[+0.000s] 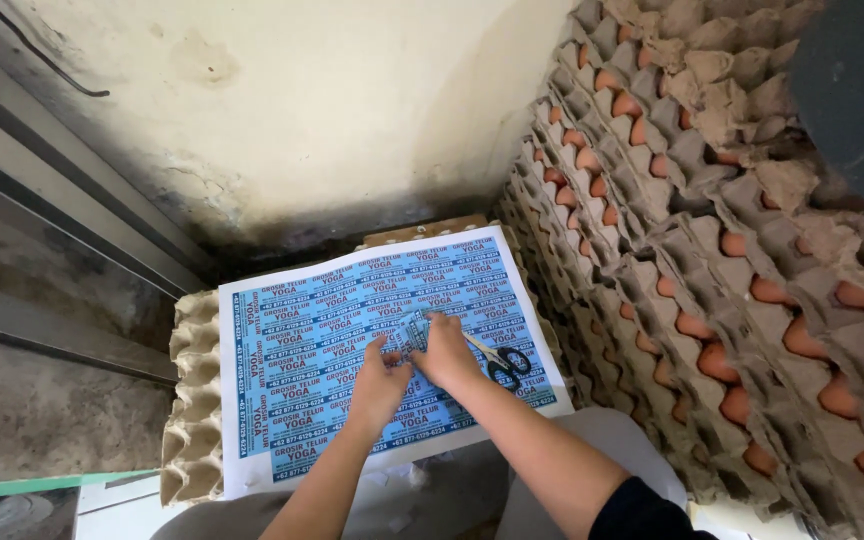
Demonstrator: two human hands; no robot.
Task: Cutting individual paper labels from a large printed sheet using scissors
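A large white sheet [292, 330] printed with rows of small blue labels lies on a stack of grey cardboard egg trays [192, 420]. Both my hands rest on the sheet near its middle. My left hand [380, 385] and my right hand [445, 352] together pinch a small cut-out stack of blue labels [413, 330] between their fingertips. A pair of scissors with black handles [501, 360] lies flat on the sheet just right of my right hand, touching neither hand.
Tall stacks of egg trays holding brown eggs [692, 250] rise at the right. A stained pale wall [302, 110] stands behind, with metal rails [62, 200] at the left. Paper scraps lie on my lap [402, 490].
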